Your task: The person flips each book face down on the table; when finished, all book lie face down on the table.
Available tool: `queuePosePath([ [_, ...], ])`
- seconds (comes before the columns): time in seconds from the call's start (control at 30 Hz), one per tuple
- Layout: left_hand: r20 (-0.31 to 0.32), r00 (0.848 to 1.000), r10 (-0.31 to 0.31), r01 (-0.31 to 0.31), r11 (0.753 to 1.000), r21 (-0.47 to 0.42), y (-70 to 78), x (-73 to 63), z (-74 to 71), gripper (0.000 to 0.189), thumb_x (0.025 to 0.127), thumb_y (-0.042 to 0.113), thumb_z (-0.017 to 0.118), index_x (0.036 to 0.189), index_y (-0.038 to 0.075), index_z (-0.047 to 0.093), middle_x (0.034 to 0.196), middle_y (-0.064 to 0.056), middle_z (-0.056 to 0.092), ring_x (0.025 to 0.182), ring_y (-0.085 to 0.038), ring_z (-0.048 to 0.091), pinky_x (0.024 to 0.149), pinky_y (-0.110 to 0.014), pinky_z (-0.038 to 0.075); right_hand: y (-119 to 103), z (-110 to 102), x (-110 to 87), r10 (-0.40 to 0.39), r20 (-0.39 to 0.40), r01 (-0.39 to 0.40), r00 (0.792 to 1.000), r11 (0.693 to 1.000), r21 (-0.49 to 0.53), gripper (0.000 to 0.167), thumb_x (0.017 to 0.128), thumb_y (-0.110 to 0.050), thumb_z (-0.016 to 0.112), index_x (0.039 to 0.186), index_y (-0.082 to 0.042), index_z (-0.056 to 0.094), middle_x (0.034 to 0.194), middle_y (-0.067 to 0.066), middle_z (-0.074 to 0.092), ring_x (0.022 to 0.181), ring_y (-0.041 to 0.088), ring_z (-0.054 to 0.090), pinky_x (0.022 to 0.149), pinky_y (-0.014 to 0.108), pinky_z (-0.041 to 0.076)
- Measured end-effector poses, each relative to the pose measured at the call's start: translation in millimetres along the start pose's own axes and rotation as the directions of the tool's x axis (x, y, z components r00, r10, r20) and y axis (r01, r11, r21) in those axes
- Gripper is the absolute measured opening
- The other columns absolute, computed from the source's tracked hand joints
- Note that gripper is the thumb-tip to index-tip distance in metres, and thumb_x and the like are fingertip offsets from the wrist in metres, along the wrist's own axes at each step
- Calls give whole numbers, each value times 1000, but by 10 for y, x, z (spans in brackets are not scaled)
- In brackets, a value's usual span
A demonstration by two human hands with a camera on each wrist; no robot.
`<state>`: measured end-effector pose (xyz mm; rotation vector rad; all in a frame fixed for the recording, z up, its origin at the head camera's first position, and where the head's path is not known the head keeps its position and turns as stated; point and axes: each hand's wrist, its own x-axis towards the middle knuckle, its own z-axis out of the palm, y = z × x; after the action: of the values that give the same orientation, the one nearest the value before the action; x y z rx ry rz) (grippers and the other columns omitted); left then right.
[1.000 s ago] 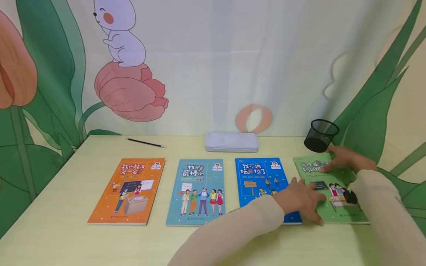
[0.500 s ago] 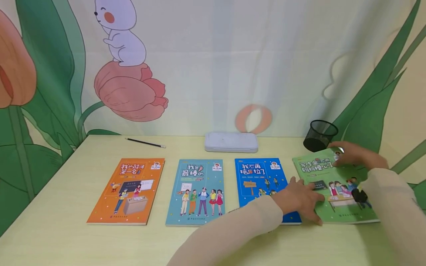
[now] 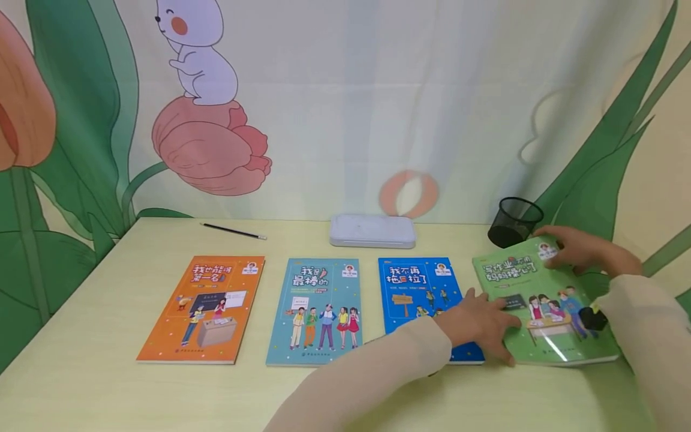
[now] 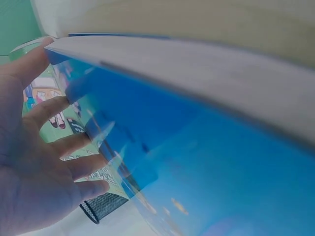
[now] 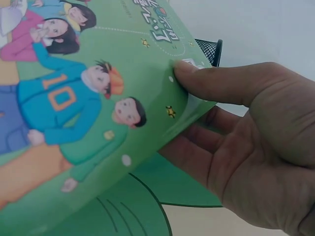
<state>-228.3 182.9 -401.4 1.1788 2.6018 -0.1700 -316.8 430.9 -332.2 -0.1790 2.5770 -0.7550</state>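
Observation:
A green book (image 3: 545, 306) lies at the right of the row, its right side lifted and tilted. My right hand (image 3: 585, 249) grips its upper right corner; in the right wrist view the thumb (image 5: 206, 81) is on the cover and the other fingers go underneath. My left hand (image 3: 480, 327) lies with fingers spread at the border between the blue book (image 3: 415, 294) and the green one. In the left wrist view those fingers (image 4: 74, 145) look straight, close to the blue book's edge. My left forearm hides the blue book's lower part.
A teal book (image 3: 318, 312) and an orange book (image 3: 205, 309) lie further left. Behind the row are a pencil (image 3: 232, 231), a pale pencil case (image 3: 372, 231) and a black mesh pen holder (image 3: 513, 222) near the green book's top. A printed curtain (image 3: 302, 120) hangs behind the table.
My right hand has shifted to the right and raised the green book's right side, turning the book slightly and tilting it. My left hand has stayed nearly in place.

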Motion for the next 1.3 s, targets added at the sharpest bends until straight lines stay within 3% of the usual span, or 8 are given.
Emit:
queuePosePath([
  [0.37, -23, 998, 58, -57, 996, 62, -34, -13, -50, 70, 87, 73, 54, 150, 52, 31, 159, 15, 31, 151, -13, 22, 125, -38, 18, -142, -44, -58, -32, -44, 28, 999, 995, -93, 69, 94, -1, 62, 147, 8, 19, 113, 37, 51, 79, 25, 61, 59, 40, 54],
  [0.57, -34, 998, 59, -60, 998, -36, -106, -41, -66, 71, 87, 72, 56, 150, 52, 32, 163, 15, 26, 153, -15, 19, 125, -39, 20, -226, -109, -62, -27, -28, 24, 999, 994, -107, 71, 94, -2, 64, 147, 9, 18, 112, 37, 50, 81, 26, 65, 62, 43, 59],
  [0.7, -75, 996, 44, -49, 997, -55, -129, -63, -71, 75, 84, 75, 56, 151, 53, 30, 167, 10, 16, 155, -17, 14, 124, -38, 23, -279, -138, -73, -29, -20, 27, 999, 995, -100, 72, 95, -4, 64, 147, 8, 16, 114, 37, 51, 82, 26, 67, 63, 45, 60],
  [1.1, -207, 977, 54, -70, 995, -73, -84, -68, -178, 97, 80, 81, 54, 157, 50, 4, 167, 5, 9, 155, -23, 16, 119, -32, 31, -460, -264, -170, -89, -69, 80, 994, 988, -131, 66, 96, -6, 63, 147, 7, 23, 114, 34, 54, 84, 26, 67, 65, 46, 60],
  [1.3, -232, 972, 44, -83, 983, -164, -1, -61, -229, 106, 77, 80, 60, 153, 55, -8, 169, 7, -2, 155, -29, 13, 116, -49, 35, -596, -359, -277, -114, -74, 109, 991, 992, -66, 67, 97, -7, 63, 150, 2, 22, 122, 33, 53, 87, 27, 69, 67, 44, 61],
])
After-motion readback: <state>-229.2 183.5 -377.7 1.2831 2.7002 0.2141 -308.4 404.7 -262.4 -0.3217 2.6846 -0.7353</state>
